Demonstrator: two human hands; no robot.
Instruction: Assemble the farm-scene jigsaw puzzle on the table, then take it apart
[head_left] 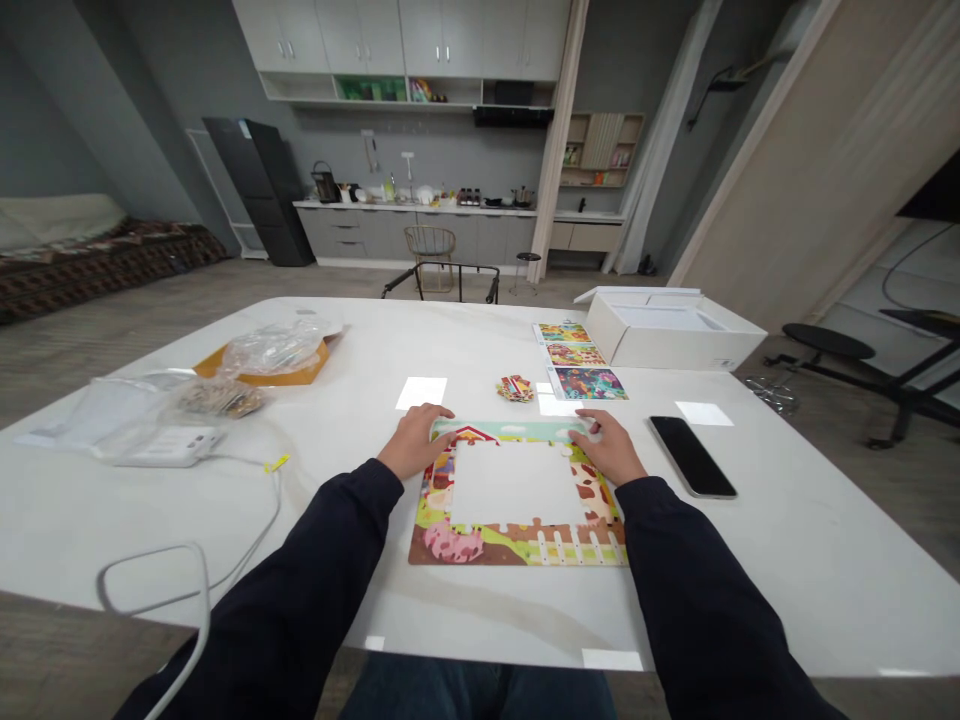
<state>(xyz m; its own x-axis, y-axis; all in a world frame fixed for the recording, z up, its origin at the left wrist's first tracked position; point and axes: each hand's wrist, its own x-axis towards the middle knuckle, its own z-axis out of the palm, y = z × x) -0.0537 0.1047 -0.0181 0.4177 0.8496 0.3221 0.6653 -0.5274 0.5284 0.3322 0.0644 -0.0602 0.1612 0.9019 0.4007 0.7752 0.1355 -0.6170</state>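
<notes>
Puzzle border (517,548) lies flat on the white table (810,560), directly in front of you, as a closed-looking rectangle with bare tabletop inside it. Your left hand (414,441) is at its upper left corner, your right hand (609,447) at the upper right. On each, thumb and forefinger are spread to either side of the pale green top strip (517,430). Whether they squeeze it or merely rest there, I cannot tell. Judgement: holding both corners likely keeps the strip straight and its joints from shifting; the flat, hard table supports the rest.

Loose pieces (515,388) sit heaped just beyond the strip, well placed, it seems, for either of your hands without covering the work. Three picture cards (576,355) line up by the white box (675,330), faces up, presumably for easy reference; the middle one appears to show a similar farm scene. Your phone (691,457) lies right of your right hand, apart from the border. Plastic wrapping (274,348) and a cable (202,600) lie off left, which probably leaves your forearms room.
</notes>
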